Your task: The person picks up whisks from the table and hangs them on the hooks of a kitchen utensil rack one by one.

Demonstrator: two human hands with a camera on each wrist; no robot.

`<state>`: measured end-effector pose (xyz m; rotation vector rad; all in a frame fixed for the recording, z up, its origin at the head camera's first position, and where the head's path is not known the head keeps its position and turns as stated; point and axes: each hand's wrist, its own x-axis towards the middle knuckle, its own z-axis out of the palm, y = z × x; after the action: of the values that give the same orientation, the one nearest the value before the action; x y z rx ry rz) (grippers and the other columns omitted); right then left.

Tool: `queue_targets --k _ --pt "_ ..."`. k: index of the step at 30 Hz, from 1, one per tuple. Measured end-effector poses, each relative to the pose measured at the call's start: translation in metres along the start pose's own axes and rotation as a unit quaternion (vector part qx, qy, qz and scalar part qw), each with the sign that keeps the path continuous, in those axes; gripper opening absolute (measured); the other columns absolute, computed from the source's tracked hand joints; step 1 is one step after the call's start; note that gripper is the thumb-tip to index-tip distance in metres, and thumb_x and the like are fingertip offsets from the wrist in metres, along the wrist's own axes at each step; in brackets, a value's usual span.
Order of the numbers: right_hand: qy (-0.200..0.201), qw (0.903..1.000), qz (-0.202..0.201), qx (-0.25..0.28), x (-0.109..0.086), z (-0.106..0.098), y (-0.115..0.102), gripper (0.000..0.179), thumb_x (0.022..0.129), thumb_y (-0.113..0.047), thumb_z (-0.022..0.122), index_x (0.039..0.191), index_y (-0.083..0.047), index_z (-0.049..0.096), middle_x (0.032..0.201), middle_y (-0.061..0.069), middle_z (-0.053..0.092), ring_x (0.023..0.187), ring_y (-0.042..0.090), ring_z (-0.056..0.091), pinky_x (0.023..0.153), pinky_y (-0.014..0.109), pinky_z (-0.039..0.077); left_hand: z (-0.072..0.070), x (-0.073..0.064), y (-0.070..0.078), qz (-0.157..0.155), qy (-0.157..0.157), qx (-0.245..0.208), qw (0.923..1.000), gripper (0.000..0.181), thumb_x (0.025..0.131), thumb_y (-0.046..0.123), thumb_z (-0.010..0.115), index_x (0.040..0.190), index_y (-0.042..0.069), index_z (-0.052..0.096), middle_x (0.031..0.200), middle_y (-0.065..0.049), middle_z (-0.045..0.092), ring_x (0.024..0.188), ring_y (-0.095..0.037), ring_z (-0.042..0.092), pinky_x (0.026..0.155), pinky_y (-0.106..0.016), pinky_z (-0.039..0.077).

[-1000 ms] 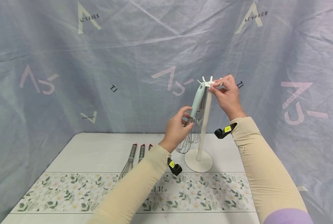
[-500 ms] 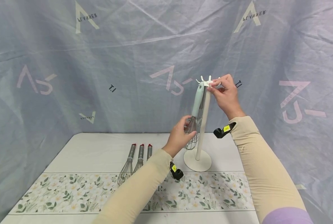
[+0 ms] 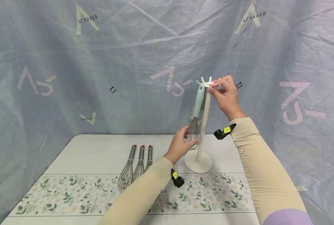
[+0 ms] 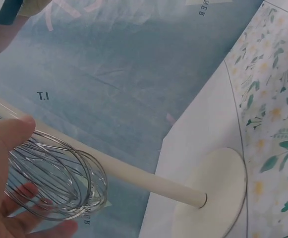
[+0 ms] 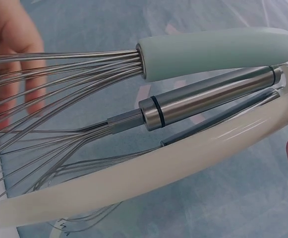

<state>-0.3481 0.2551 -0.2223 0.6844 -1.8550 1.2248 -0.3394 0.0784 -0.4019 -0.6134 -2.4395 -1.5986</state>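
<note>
A whisk with a pale mint handle (image 3: pixel 198 101) hangs from a hook at the top of a white utensil stand (image 3: pixel 207 109). Around its wire loops (image 4: pixel 54 173) my left hand (image 3: pixel 179 146) is loosely cupped, thumb in front and fingers spread behind the wires. My right hand (image 3: pixel 227 97) pinches the stand's hooked top between thumb and fingers. Beside the mint whisk, a steel-handled whisk (image 5: pixel 208 99) also hangs, with another steel handle (image 5: pixel 223 116) partly hidden behind the cream pole.
Three steel whisks with red-tipped ends lie on the white table left of the stand; the leftmost whisk (image 3: pixel 126 175) shows most fully, and my left sleeve (image 3: pixel 144 190) partly covers the others. The stand's round base (image 3: pixel 189 164) sits near the floral strip (image 3: pixel 71 193). Grey cloth hangs behind.
My left hand has slid down from the bottom of the mint handle to the wire loops, its grasp loosening. The whisk now hangs closer to the pole. My right hand stays at the stand's top.
</note>
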Motion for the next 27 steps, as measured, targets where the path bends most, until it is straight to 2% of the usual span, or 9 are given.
queue_targets --k 7,11,14,17,19,21,27 --pt "-0.010 0.9999 -0.007 -0.006 0.000 0.002 0.000 0.009 0.091 0.008 0.069 0.097 0.013 0.065 0.101 -0.010 0.044 0.111 0.019 0.055 0.078 0.017 0.049 -0.002 -0.007 -0.013 -0.016 -0.025 -0.022 0.9993 0.079 0.090 0.034 0.079 0.155 0.016 0.038 0.142 -0.009 0.052 0.123 -0.027 0.056 0.099 -0.043 0.050" --pt "-0.011 0.9997 -0.014 -0.015 -0.001 0.003 -0.001 0.009 0.092 0.008 0.067 0.098 0.014 0.065 0.102 -0.011 0.043 0.111 0.015 0.055 0.077 0.016 0.048 -0.008 -0.011 -0.015 -0.038 -0.044 -0.004 0.9983 0.087 0.089 0.043 0.078 0.159 0.018 0.032 0.151 -0.013 0.043 0.132 -0.030 0.050 0.104 -0.048 0.046" --pt "-0.011 0.9997 -0.012 -0.017 -0.002 0.004 -0.002 0.009 0.093 0.007 0.067 0.098 0.013 0.065 0.102 -0.011 0.043 0.109 0.009 0.054 0.077 0.016 0.048 -0.018 -0.015 -0.016 -0.058 -0.050 0.018 0.9969 0.087 0.090 0.047 0.076 0.159 0.020 0.030 0.153 -0.018 0.040 0.134 -0.035 0.047 0.104 -0.053 0.046" --pt "-0.010 0.9997 -0.013 -0.017 -0.001 0.005 -0.002 0.009 0.093 0.007 0.067 0.098 0.013 0.065 0.103 -0.007 0.045 0.108 0.004 0.053 0.077 0.016 0.048 -0.036 -0.019 -0.017 -0.071 -0.042 0.023 0.9963 0.083 0.091 0.046 0.075 0.158 0.020 0.033 0.149 -0.019 0.043 0.131 -0.038 0.050 0.102 -0.054 0.046" --pt "-0.008 0.9996 -0.021 -0.018 -0.001 0.005 0.000 0.008 0.092 0.007 0.068 0.097 0.013 0.065 0.105 0.000 0.047 0.106 0.001 0.052 0.076 0.016 0.047 -0.052 -0.022 -0.020 -0.073 -0.032 0.020 0.9967 0.080 0.092 0.046 0.073 0.157 0.019 0.035 0.145 -0.018 0.047 0.127 -0.037 0.053 0.100 -0.052 0.048" --pt "-0.006 0.9992 -0.032 -0.021 -0.001 0.005 0.002 0.008 0.092 0.008 0.068 0.096 0.014 0.064 0.105 0.002 0.048 0.104 0.000 0.051 0.076 0.016 0.047 -0.071 -0.026 -0.022 -0.074 -0.023 0.015 0.9968 0.076 0.093 0.047 0.072 0.156 0.021 0.037 0.141 -0.015 0.051 0.124 -0.034 0.056 0.097 -0.050 0.051" --pt "0.007 0.9984 -0.052 -0.021 0.001 0.002 0.004 0.009 0.090 0.009 0.069 0.093 0.015 0.062 0.102 -0.011 0.044 0.105 0.004 0.053 0.073 0.016 0.046 -0.124 -0.036 -0.024 -0.067 0.000 0.003 0.9978 0.061 0.098 0.038 0.067 0.152 0.022 0.042 0.132 -0.012 0.058 0.112 -0.029 0.061 0.088 -0.047 0.054"
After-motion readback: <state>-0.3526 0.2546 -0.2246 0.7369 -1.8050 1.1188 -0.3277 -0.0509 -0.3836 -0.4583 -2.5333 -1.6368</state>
